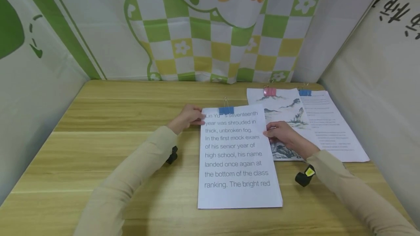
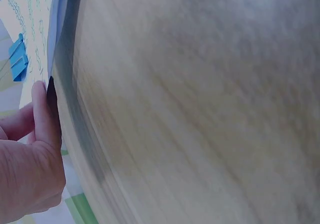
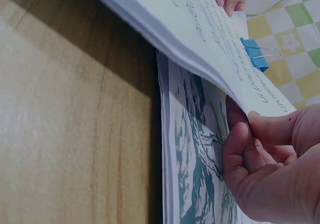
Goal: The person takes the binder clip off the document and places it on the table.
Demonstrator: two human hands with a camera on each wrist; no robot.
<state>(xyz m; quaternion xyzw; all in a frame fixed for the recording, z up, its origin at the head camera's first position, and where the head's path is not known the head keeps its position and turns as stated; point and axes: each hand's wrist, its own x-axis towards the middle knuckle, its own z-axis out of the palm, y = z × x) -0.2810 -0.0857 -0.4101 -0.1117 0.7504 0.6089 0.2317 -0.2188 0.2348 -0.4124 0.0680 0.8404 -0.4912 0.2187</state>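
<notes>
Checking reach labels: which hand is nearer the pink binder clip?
Right. The right hand holds the right edge of the text stack, just below and left of the pink binder clip. The left hand grips the stack's top-left corner, farther away across the page.

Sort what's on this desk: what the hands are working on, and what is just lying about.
In hand:
- large-print stack, held at both side edges by the left hand and right hand
- blue clip on its top edge

Lying about:
- landscape-print stack with pink clip
- small-print stack with its own blue clip
</notes>
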